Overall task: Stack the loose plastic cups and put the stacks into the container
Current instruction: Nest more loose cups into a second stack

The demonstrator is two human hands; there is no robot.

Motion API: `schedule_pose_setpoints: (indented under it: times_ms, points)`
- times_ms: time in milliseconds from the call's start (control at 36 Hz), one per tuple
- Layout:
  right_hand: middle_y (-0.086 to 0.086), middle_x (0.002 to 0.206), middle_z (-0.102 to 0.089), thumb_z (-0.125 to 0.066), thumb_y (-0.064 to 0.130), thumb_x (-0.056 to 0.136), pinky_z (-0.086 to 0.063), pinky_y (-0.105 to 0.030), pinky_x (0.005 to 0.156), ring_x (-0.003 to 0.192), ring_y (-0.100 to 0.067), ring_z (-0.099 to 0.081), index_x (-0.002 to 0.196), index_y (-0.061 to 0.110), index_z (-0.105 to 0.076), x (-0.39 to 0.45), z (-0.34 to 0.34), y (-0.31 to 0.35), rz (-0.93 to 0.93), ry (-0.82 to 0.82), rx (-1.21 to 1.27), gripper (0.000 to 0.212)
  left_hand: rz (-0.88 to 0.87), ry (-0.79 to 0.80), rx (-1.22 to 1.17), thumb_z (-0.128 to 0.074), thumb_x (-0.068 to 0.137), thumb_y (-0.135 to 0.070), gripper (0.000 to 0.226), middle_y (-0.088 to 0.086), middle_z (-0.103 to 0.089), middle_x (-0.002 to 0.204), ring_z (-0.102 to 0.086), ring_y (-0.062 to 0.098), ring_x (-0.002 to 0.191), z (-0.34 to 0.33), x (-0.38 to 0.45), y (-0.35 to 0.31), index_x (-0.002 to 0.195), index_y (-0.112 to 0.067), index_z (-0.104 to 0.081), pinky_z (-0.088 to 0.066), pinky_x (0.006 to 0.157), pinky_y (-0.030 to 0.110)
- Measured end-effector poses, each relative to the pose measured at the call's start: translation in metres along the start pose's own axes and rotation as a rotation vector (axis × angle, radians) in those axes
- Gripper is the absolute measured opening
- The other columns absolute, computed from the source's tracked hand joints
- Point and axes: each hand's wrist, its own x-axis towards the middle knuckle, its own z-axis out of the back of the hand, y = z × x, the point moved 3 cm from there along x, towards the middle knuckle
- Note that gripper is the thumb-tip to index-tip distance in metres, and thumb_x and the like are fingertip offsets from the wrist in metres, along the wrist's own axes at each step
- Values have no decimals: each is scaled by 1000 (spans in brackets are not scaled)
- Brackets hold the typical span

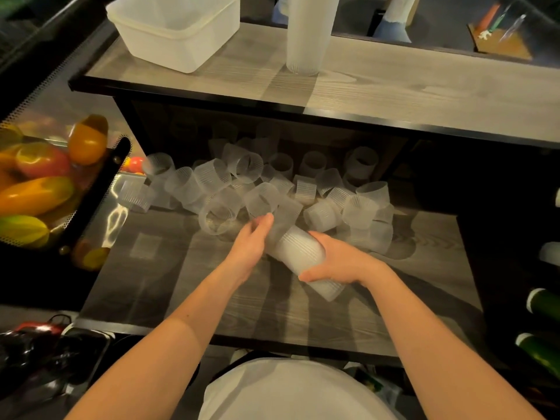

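Both bare forearms reaching forward, converging. Left hand turned thumb-up, fingers curled round the upper end of a stack. Right hand wrapped round the stack's lower part, thumb underneath, wrist bent inward.

Both hands on a cup stack over the lower shelf.
Right hand grips the tilted stack; left hand holds its upper end beside the loose cups.
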Motion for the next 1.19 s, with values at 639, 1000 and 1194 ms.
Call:
schedule_pose_setpoints:
  times_ms: [639, 1000, 1194]
  points:
    - [4, 150, -40, -83, 53, 73, -49, -42, 101, 126, -19, -48, 159, 35, -10, -2, 16, -10, -2, -123, 140, 114, -187, -350, 1452, -50, 91, -54, 69, 16, -47, 140, -39, 36, 129, -4, 67, -65, 150, -35, -19, -34, 105, 47]
    - [11, 140, -49, -87, 45, 74, -50, -41, 102, 123, -11, -53, 155, 37, -24, -16, 27, -37, 51, -147, 425, 103, -40, 154, -130, -67, 84, -32, 31, 9, -52, 108, -61, 22, 83, -48, 28, -49, 97, -22, -41, -57, 71, 39]
    - [8, 145, -43, -84, 44, 75, -43, -32, 94, 124, -14, -47, 160, 37, -13, -33, 44, -70, -6, -147, 292, 111, -104, 306, 190, -50, 96, -33, 46, -3, -56, 128, -58, 16, 114, -92, 15, -50, 141, -31, -41, -54, 94, 37]
